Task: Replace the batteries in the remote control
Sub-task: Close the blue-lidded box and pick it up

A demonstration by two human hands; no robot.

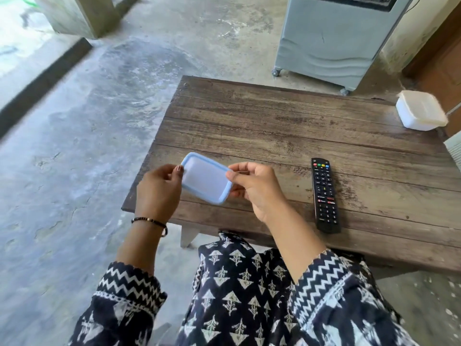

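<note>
Patterned sleeves [129, 293] frame our view. Our left hand [158, 193] and right hand [254, 188] pinch opposite ends of one small box with a blue-rimmed lid [204, 179], held just above the wooden table [274, 116]; the frosted lid hides whatever it holds. One remote control [325, 194] lies face up on the table right of our hands, apart from them. One white lidded tub [420, 111] sits at the far right corner, blurred, its contents unseen.
</note>
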